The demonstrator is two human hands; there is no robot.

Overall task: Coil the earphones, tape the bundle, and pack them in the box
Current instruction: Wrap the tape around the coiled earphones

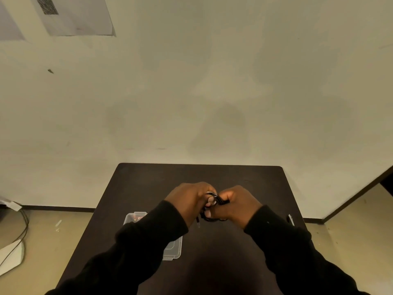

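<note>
Black sleeves [148, 241] cross a clear box [173, 249] on the desk [244, 175]. Left hand [187, 199] and right hand [238, 204] both grip the coiled earphones [214, 201], fingers curled around them.

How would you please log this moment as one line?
step: coiling | hands: left and right both grip earphones | box: on table, under left sleeve

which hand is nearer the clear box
Left. The left hand is just above and right of the box, its sleeve crossing over it. The right hand is farther right; both hold the earphones.
</note>
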